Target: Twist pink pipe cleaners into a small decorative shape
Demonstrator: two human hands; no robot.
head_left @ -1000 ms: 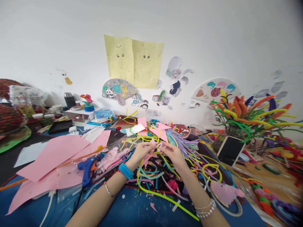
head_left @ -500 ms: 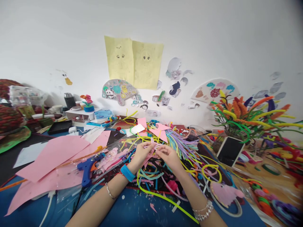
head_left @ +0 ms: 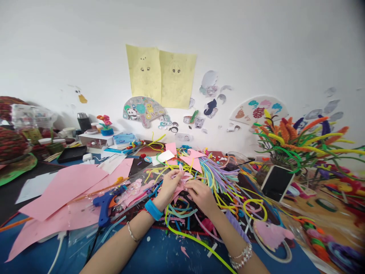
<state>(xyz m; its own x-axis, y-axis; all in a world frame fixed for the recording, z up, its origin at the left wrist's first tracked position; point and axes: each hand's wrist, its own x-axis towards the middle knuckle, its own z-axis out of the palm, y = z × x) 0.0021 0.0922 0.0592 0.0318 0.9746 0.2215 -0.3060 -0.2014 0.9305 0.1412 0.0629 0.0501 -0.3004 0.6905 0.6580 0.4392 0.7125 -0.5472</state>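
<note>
From the head camera, a small, pale pink strip (head_left: 187, 176) sits between the two hands, raised in front of a heap of craft scraps. The left hand (head_left: 169, 190) pinches it from its left, thumb and forefinger pressed together on it. The right hand (head_left: 202, 196) comes in from the lower right, its thumb and forefinger drawn together at the strip's near edge; they appear to grip it too, though the contact is too small to make out fully.

One narrow end points up, away from the person, just beside the left fingertips, while another part runs to the right, above the right fingertips. The strip looks bent, so no single long axis can be told. Both hands touch it, and neither is clearly nearer; the left lies closer to the upward end, the right to the lower edge.

Beyond the strip lie pink paper pieces (head_left: 194, 160) and a spread of pipe cleaners (head_left: 221, 169). A blue glue gun (head_left: 104, 207) rests well apart, left of the left hand.
</note>
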